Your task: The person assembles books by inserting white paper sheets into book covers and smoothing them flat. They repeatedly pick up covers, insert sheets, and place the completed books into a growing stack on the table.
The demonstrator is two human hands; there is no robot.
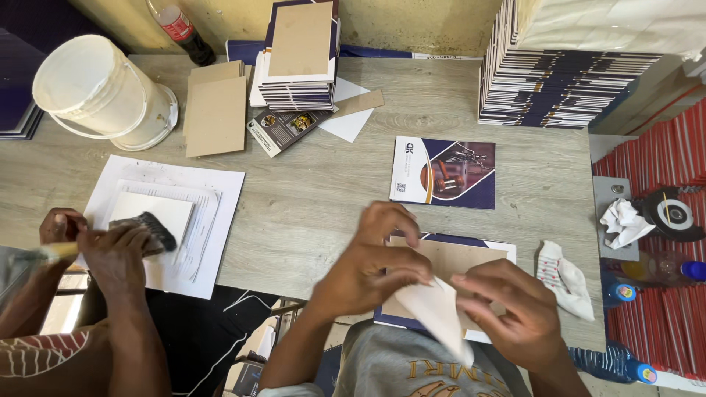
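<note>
**Bench note: white sheet held over a board-backed cover, co-worker brushing at the left**

Far left, about 9 o'clock on the grey wood-grain table [309, 206]: a co-worker's two hands work over a stack of white sheets [165, 220]. One of them drags a dark, wide brush [151, 231] across the top sheet. These are not the wearer's hands.

10 to 11 o'clock: a white bucket [95, 88] lies tilted on its lid, a dark bottle with a red label [184, 33] behind it. Beside the bucket, loose brown boards [215, 114].

12 o'clock: a short pile of dark-edged covers [298, 66] with a brown board on top. Just right of centre, one printed cover [443, 173] lies flat, alone.

Centre, 6 o'clock, near table edge: left hand [371, 268] pinches the upper edge of a white paper sheet [439, 316], fingers curled closed on it. Right hand [511, 312] grips the same sheet from the other side, thumb and fingers closed on its edge. The sheet hangs down in a pointed fold, toward the wearer's lap.

Beneath both hands: a brown board on a dark-bordered cover [452, 257], flat on the table.

Handling, judged: the sheet looks thin, light and limp and would crease or tear easily; hold it at two edges, lightly. The board looks stiff and flat; its edges are the place to grip it.

3 o'clock: a white cloth [566, 279] at the table's end. 1 to 2 o'clock: a tall stack of dark covers [566, 84].
</note>
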